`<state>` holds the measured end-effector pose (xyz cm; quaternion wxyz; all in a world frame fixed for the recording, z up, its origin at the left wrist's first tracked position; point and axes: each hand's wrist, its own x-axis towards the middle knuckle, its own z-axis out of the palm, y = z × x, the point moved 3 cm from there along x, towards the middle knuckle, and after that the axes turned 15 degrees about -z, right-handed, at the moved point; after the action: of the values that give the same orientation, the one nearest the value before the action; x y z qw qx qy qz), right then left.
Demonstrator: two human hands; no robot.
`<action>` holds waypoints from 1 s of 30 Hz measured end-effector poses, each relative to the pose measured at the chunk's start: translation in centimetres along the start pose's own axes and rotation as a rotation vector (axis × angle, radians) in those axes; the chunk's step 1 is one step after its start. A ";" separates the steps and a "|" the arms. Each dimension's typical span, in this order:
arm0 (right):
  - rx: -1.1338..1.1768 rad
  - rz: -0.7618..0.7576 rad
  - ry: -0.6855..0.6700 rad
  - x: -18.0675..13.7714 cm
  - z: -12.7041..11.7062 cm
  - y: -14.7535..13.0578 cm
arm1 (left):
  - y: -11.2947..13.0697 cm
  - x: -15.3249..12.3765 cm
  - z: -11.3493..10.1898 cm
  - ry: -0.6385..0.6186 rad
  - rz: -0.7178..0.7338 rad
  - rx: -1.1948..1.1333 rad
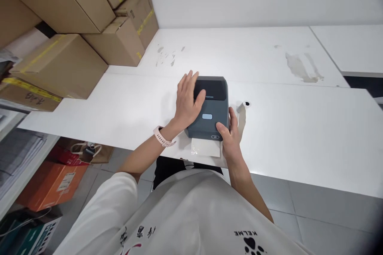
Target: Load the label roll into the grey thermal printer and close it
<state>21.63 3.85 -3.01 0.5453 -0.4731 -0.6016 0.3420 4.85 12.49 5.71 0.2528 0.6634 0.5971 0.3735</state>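
Observation:
A dark grey label printer (214,103) sits near the front edge of a white table (299,135). A white label (206,147) sticks out of its front slot. My left hand (187,101) lies flat on the printer's top left, fingers stretched out over the lid. My right hand (231,137) grips the printer's front right corner, thumb on the front face. A pink watch (163,137) is on my left wrist. A strip of white paper (241,117) lies on the table just right of the printer.
Cardboard boxes (89,44) with yellow tape are stacked at the table's left end. An orange box (50,183) and bags sit on the floor at lower left. Another white table (353,48) stands at the far right. Stains mark the tabletop (299,67).

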 end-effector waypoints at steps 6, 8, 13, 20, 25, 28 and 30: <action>0.147 0.088 0.018 1.1 -0.4 0.1 | -3.3 -10.8 -0.5 -0.127 -0.497 -0.379; 0.207 0.134 0.063 1.3 -0.4 -0.1 | -4.2 -13.9 -1.2 -0.090 -0.590 -0.417; 0.246 0.195 0.088 1.4 0.0 -0.4 | -4.4 -15.1 -1.4 -0.300 -0.683 -0.494; 0.245 0.218 0.077 2.2 -0.2 -2.2 | -3.6 -13.4 0.8 -0.328 -0.734 -0.735; 0.126 0.198 0.040 4.2 -0.3 -4.9 | -3.8 -13.9 1.0 -0.301 -0.716 -0.740; 0.064 0.196 0.011 4.7 -0.1 -6.0 | -3.9 -13.9 1.0 -0.299 -0.674 -0.724; 0.038 0.201 0.000 4.8 0.0 -6.5 | -3.9 -13.8 1.1 -0.294 -0.645 -0.706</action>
<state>20.54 6.27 4.58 0.5169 -0.5206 -0.5446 0.4064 3.30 -0.30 -0.65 0.6460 0.3644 0.5672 0.3581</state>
